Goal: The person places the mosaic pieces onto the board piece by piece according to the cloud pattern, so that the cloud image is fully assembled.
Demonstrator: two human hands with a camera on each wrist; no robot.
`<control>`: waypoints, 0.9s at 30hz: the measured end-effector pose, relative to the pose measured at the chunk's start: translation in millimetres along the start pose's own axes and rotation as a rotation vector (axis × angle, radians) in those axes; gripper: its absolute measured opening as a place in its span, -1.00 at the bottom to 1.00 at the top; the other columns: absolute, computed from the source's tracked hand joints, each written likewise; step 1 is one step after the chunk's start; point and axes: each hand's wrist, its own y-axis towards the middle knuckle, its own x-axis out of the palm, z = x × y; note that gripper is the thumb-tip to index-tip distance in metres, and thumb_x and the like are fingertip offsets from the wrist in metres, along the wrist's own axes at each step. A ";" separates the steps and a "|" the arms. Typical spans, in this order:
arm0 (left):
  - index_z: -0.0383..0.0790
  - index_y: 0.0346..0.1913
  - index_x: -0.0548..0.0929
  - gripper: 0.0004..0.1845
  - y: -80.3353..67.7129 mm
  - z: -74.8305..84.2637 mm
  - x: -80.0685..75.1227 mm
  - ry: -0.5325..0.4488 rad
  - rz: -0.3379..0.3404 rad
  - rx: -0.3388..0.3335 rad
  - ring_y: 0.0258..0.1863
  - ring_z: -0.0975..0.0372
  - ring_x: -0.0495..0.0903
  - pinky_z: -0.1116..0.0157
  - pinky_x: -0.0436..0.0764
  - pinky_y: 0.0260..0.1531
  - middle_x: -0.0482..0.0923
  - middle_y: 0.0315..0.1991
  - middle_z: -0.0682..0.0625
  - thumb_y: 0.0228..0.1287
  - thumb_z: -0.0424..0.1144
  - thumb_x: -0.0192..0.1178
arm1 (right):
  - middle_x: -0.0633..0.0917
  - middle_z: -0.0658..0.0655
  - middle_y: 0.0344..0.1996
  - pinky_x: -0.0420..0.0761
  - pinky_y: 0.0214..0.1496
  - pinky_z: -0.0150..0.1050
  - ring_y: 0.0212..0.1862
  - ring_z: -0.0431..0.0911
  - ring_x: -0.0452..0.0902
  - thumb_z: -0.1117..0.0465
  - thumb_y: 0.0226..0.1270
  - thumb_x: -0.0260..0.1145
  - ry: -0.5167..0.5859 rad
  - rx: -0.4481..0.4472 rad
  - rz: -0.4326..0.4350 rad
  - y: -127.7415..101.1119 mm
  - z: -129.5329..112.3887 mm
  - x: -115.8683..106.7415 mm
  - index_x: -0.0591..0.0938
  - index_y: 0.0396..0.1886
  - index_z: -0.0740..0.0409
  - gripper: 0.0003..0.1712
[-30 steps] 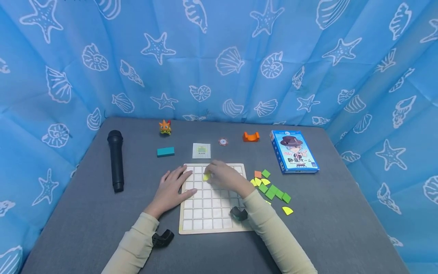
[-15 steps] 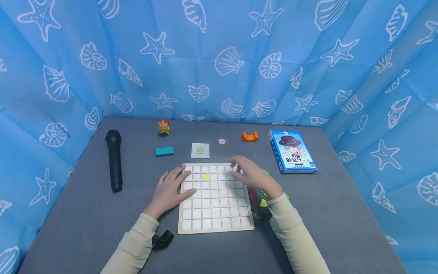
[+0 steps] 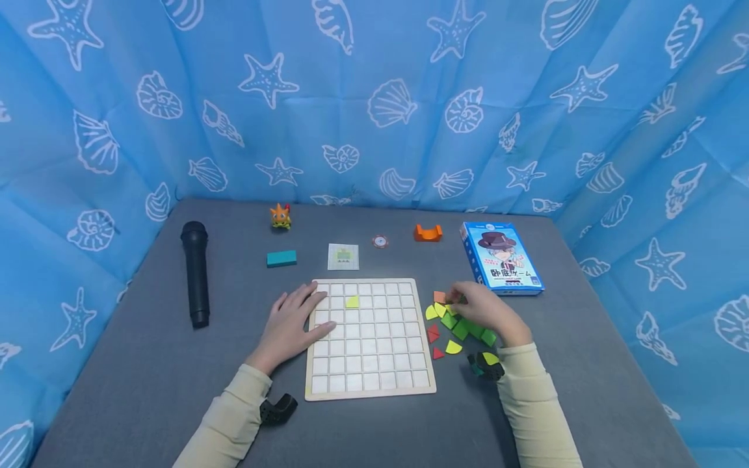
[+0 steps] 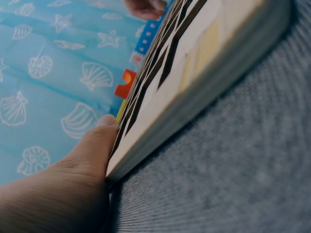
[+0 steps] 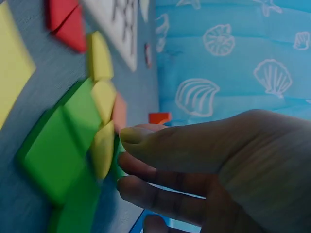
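Observation:
A square white grid board (image 3: 368, 351) with a pale wooden rim lies on the table, one yellow quarter-round tile (image 3: 352, 302) in an upper cell. My left hand (image 3: 292, 325) rests on the board's left edge, fingers spread and thumb over the rim. My right hand (image 3: 488, 311) is over a loose pile right of the board, thumb and fingers apart with nothing seen between them. Nearest its fingertips are an orange square tile (image 5: 119, 112), yellow tiles (image 5: 103, 150) and green square tiles (image 5: 53, 150). The hand partly covers the pile in the head view.
Red triangular tiles (image 3: 433, 334) lie beside the board. Behind it are a patterned card (image 3: 343, 257), a teal block (image 3: 281, 259), a round chip (image 3: 380, 241), an orange notched block (image 3: 428, 233) and a small figurine (image 3: 280, 216). A microphone (image 3: 196, 273) lies left, a blue box (image 3: 504, 260) right.
My right hand has let go of the yellow tile in the board's upper cell and moved right to the loose tiles. My left hand has stayed on the board's edge.

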 end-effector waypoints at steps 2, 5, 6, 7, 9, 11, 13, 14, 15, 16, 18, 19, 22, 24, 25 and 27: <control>0.04 0.40 0.35 -0.25 0.0 0.4 0.5 -0.002 0.003 -0.001 0.45 0.04 0.10 -0.11 -0.02 0.39 0.12 0.48 -0.01 0.23 0.34 0.08 | 0.64 0.09 -0.34 0.58 -0.19 -0.12 -0.30 -0.09 0.49 0.37 0.27 0.26 -0.005 0.015 -0.009 -2.2 3.3 0.4 0.63 -0.19 0.24 -0.87; 0.04 0.40 0.35 -0.25 -0.4 0.4 1.0 -0.006 0.002 -0.006 0.46 0.04 0.10 -0.11 -0.02 0.39 0.11 0.48 0.00 0.23 0.34 0.07 | 0.62 0.09 -0.34 0.57 -0.19 -0.12 -0.30 -0.08 0.47 0.37 0.26 0.27 -0.008 0.015 -0.016 -4.0 6.4 1.7 0.61 -0.18 0.26 -0.86; 0.05 0.40 0.34 -0.25 -0.7 0.2 1.0 -0.007 0.001 -0.008 0.46 0.04 0.10 -0.11 -0.02 0.39 0.11 0.49 0.00 0.23 0.34 0.07 | 0.61 0.10 -0.33 0.56 -0.17 -0.11 -0.29 -0.08 0.47 0.37 0.26 0.28 -0.005 0.015 -0.017 -4.3 7.4 2.2 0.61 -0.17 0.26 -0.85; 0.05 0.40 0.34 -0.25 -0.9 -0.1 1.0 -0.007 0.002 -0.008 0.46 0.04 0.10 -0.11 -0.02 0.39 0.11 0.49 0.00 0.23 0.34 0.07 | 0.61 0.10 -0.31 0.56 -0.16 -0.10 -0.27 -0.07 0.46 0.37 0.26 0.28 0.001 0.011 -0.017 -4.7 8.0 2.5 0.61 -0.15 0.27 -0.83; 0.05 0.40 0.34 -0.25 -1.3 -0.6 0.8 -0.008 0.003 -0.010 0.46 0.05 0.10 -0.10 -0.02 0.39 0.11 0.49 0.00 0.23 0.34 0.07 | 0.61 0.11 -0.29 0.56 -0.14 -0.09 -0.26 -0.07 0.46 0.36 0.26 0.30 0.002 0.004 -0.013 -5.1 9.6 3.5 0.61 -0.13 0.26 -0.81; 0.05 0.40 0.34 -0.25 -1.2 -0.9 0.8 -0.008 0.004 -0.011 0.46 0.05 0.10 -0.11 -0.02 0.39 0.11 0.49 0.00 0.24 0.33 0.07 | 0.60 0.10 -0.30 0.54 -0.17 -0.11 -0.26 -0.07 0.44 0.36 0.25 0.31 -0.001 -0.003 -0.011 -5.1 10.8 4.3 0.61 -0.12 0.25 -0.79; 0.04 0.40 0.35 -0.26 -0.9 -0.8 0.9 -0.010 0.006 -0.011 0.46 0.05 0.10 -0.11 -0.02 0.39 0.11 0.48 -0.01 0.24 0.33 0.07 | 0.59 0.10 -0.31 0.52 -0.20 -0.13 -0.27 -0.07 0.43 0.36 0.24 0.31 -0.008 -0.013 -0.009 -5.5 11.3 4.7 0.61 -0.11 0.25 -0.78; 0.04 0.40 0.35 -0.27 -0.7 -0.8 1.0 -0.010 0.006 -0.012 0.46 0.05 0.10 -0.11 -0.02 0.39 0.11 0.48 0.00 0.25 0.32 0.07 | 0.59 0.09 -0.32 0.51 -0.21 -0.15 -0.28 -0.08 0.43 0.36 0.24 0.32 -0.013 -0.016 -0.009 -5.5 11.4 5.1 0.61 -0.11 0.25 -0.78; 0.04 0.40 0.35 -0.27 -0.5 -0.7 1.1 -0.011 0.006 -0.013 0.46 0.05 0.10 -0.11 -0.02 0.39 0.12 0.48 0.00 0.25 0.32 0.07 | 0.58 0.08 -0.33 0.50 -0.23 -0.17 -0.30 -0.09 0.42 0.36 0.24 0.32 -0.016 -0.018 -0.010 -5.5 11.4 5.6 0.61 -0.10 0.25 -0.77; 0.04 0.40 0.35 -0.27 -0.4 -0.6 1.3 -0.010 0.006 -0.013 0.46 0.05 0.10 -0.11 -0.02 0.39 0.12 0.48 0.00 0.25 0.32 0.07 | 0.58 0.07 -0.35 0.49 -0.26 -0.19 -0.31 -0.09 0.42 0.35 0.25 0.31 -0.014 -0.014 -0.013 -5.6 10.9 5.7 0.60 -0.09 0.26 -0.77; 0.04 0.40 0.35 -0.28 -0.4 -0.4 1.4 -0.011 0.004 -0.014 0.46 0.05 0.09 -0.11 -0.02 0.39 0.12 0.48 0.00 0.26 0.31 0.06 | 0.56 0.07 -0.38 0.47 -0.30 -0.22 -0.34 -0.10 0.41 0.35 0.27 0.30 -0.007 0.001 -0.021 -5.9 9.6 5.8 0.59 -0.07 0.27 -0.76; 0.04 0.40 0.35 -0.28 -0.4 -0.3 1.4 -0.014 0.003 -0.013 0.46 0.05 0.09 -0.11 -0.02 0.39 0.11 0.48 0.00 0.27 0.31 0.06 | 0.56 0.06 -0.40 0.46 -0.32 -0.23 -0.36 -0.11 0.41 0.34 0.28 0.29 -0.004 0.009 -0.026 -5.9 9.2 6.0 0.58 -0.05 0.28 -0.75; 0.04 0.40 0.34 -0.28 -0.2 -0.3 1.6 -0.017 0.002 -0.013 0.46 0.05 0.08 -0.11 -0.02 0.39 0.11 0.48 0.00 0.27 0.30 0.06 | 0.55 0.06 -0.42 0.44 -0.35 -0.26 -0.39 -0.11 0.40 0.33 0.29 0.28 0.004 0.027 -0.032 -5.6 7.8 6.1 0.57 -0.04 0.28 -0.74; 0.04 0.40 0.34 -0.28 0.0 -0.5 1.7 -0.018 0.002 -0.013 0.46 0.05 0.08 -0.10 -0.03 0.39 0.11 0.48 0.00 0.27 0.30 0.06 | 0.56 0.06 -0.40 0.46 -0.32 -0.25 -0.37 -0.11 0.41 0.32 0.29 0.29 -0.004 0.026 -0.022 -5.4 7.3 6.6 0.57 -0.04 0.27 -0.74; 0.04 0.40 0.34 -0.28 0.1 -0.6 1.8 -0.017 0.002 -0.014 0.46 0.05 0.09 -0.10 -0.03 0.40 0.11 0.48 0.00 0.27 0.30 0.06 | 0.57 0.06 -0.39 0.47 -0.30 -0.24 -0.35 -0.11 0.42 0.31 0.29 0.30 -0.011 0.023 -0.017 -5.2 7.3 7.0 0.58 -0.04 0.27 -0.74; 0.04 0.40 0.34 -0.28 0.3 -0.9 2.0 -0.012 0.002 -0.014 0.46 0.05 0.09 -0.10 -0.02 0.39 0.11 0.48 0.00 0.27 0.30 0.06 | 0.58 0.07 -0.36 0.49 -0.27 -0.22 -0.33 -0.10 0.42 0.30 0.29 0.30 -0.022 0.018 -0.005 -4.9 7.4 7.7 0.58 -0.04 0.27 -0.73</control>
